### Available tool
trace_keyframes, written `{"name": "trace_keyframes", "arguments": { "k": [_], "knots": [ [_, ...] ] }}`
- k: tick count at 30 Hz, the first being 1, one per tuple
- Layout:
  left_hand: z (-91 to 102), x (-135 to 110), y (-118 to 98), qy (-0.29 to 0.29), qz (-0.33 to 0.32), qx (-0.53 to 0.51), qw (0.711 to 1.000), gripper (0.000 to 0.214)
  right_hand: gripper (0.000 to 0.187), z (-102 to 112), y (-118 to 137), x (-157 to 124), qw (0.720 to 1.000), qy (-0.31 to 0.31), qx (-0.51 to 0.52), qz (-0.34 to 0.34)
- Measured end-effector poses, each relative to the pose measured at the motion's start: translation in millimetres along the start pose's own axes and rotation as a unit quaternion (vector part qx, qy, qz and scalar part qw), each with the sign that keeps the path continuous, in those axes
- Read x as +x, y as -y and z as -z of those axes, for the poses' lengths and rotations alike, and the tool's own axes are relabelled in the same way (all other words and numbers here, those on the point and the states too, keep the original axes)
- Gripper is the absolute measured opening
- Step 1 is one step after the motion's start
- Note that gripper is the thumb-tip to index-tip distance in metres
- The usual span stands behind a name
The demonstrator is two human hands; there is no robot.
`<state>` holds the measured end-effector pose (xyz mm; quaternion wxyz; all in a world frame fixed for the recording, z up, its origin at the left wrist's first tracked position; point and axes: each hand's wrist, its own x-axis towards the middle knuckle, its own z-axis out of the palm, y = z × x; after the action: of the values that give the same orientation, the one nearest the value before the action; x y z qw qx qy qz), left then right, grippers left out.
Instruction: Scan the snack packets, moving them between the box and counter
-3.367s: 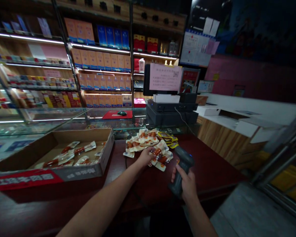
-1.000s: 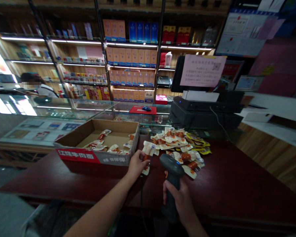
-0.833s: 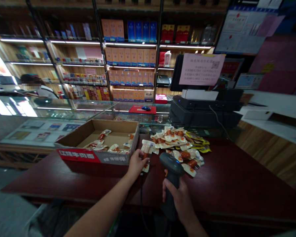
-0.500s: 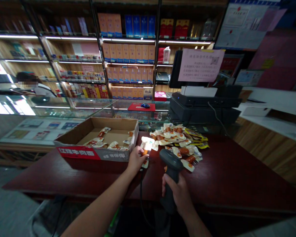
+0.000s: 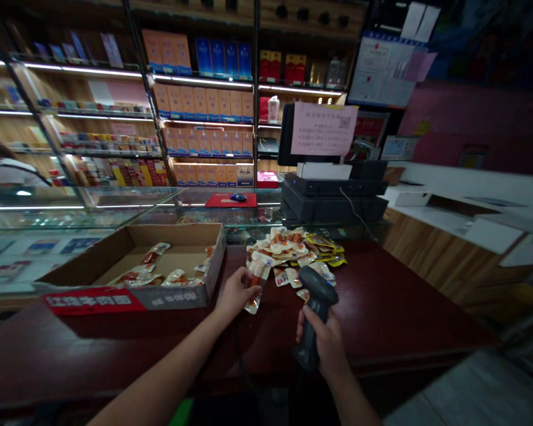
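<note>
My left hand (image 5: pixel 234 290) is shut on a clear sealed snack packet (image 5: pixel 255 279) with a reddish sausage-like piece inside, holding it just above the dark red counter (image 5: pixel 373 313). My right hand (image 5: pixel 326 342) grips a dark handheld barcode scanner (image 5: pixel 316 310), its head tilted up and towards the packet, with a gap between them. Behind both hands lies a loose pile of similar packets (image 5: pixel 288 251), with some yellow packets on its right side. To the left of my left hand stands an open cardboard box (image 5: pixel 177 299) holding several more packets.
A black cash register with a printer and screen (image 5: pixel 333 198) stands behind the pile. Glass display counters (image 5: pixel 115 204) run behind the box, with a red mat and mouse (image 5: pixel 231 200) on top. Stocked shelves (image 5: pixel 204 100) fill the back wall. A person (image 5: pixel 13 171) stands far left.
The view has turned right, so the whole scene has slid left in the picture. My left hand still holds the packet. The scanner stays in my right hand, slightly farther from the packet.
</note>
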<state>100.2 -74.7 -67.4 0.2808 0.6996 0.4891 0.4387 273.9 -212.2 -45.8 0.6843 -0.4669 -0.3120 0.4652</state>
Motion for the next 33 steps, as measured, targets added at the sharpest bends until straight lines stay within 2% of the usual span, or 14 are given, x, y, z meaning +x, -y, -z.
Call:
{"name": "trace_keyframes", "arguments": {
  "k": [4,10,14,18,23,26,29,33],
  "knots": [
    [-29.5,21.6,-36.8,0.054,-0.081,0.022,0.995,0.022,0.034,21.5,5.4,6.3,0.999,-0.049,0.014,0.013],
    [-85.7,58.5,-84.9,0.110,-0.165,0.131,0.971,0.017,0.036,39.8,18.2,5.5,0.996,-0.083,0.027,0.033],
    [-108.2,74.9,-95.7,0.125,-0.212,0.221,0.944,0.017,0.039,46.5,25.3,1.9,0.993,-0.109,0.026,0.033],
    [-112.4,81.6,-90.4,0.126,-0.237,0.268,0.925,0.016,0.039,49.2,28.9,-0.5,0.993,-0.112,0.030,0.028],
    [-100.4,75.0,-79.8,0.077,-0.240,0.238,0.938,0.013,0.036,46.0,23.8,-0.5,0.994,-0.100,0.025,0.030],
    [-81.7,67.9,-74.6,0.049,-0.243,0.203,0.947,0.010,0.035,39.9,18.5,-1.6,0.997,-0.071,0.020,0.029],
    [-47.4,64.4,-68.5,0.019,-0.242,0.178,0.954,0.010,0.034,30.7,14.0,-3.6,0.999,-0.043,-0.003,0.006],
    [23.3,70.6,-53.7,-0.035,-0.220,0.190,0.956,0.012,0.036,12.3,8.3,-4.0,0.999,-0.013,-0.024,-0.028]
  ]
}}
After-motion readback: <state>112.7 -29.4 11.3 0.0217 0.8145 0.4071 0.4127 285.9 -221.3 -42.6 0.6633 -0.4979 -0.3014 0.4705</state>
